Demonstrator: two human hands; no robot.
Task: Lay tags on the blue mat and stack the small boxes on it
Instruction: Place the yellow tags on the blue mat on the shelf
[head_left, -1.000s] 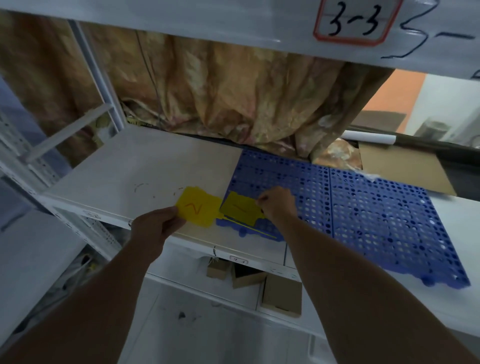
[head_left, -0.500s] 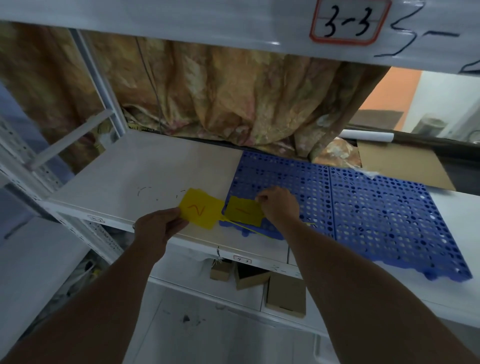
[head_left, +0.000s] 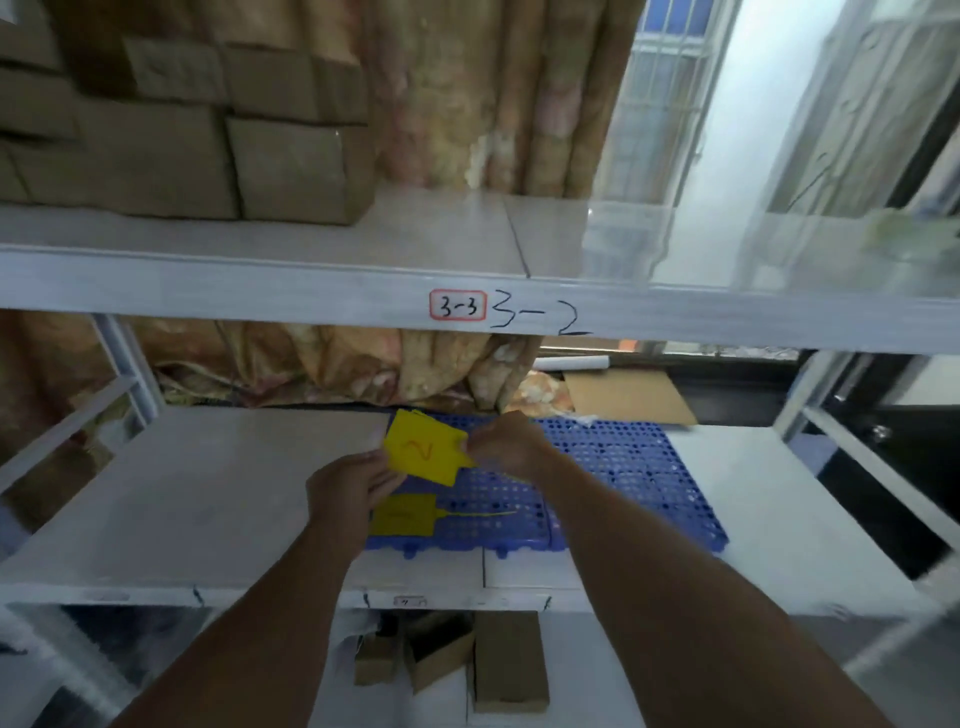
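Held between both hands, left hand (head_left: 350, 480) and right hand (head_left: 506, 447) pinching its edges: yellow square tag marked "2" (head_left: 423, 452), raised over perforated blue plastic mat (head_left: 623, 478). Below, on mat's near left corner, second yellow tag (head_left: 404, 515). Underneath the shelf, small brown cardboard boxes (head_left: 509, 660).

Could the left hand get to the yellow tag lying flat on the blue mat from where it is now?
Probably yes: the flat tag lies uncovered just below the left hand, but that hand is pinching the tag marked 2.
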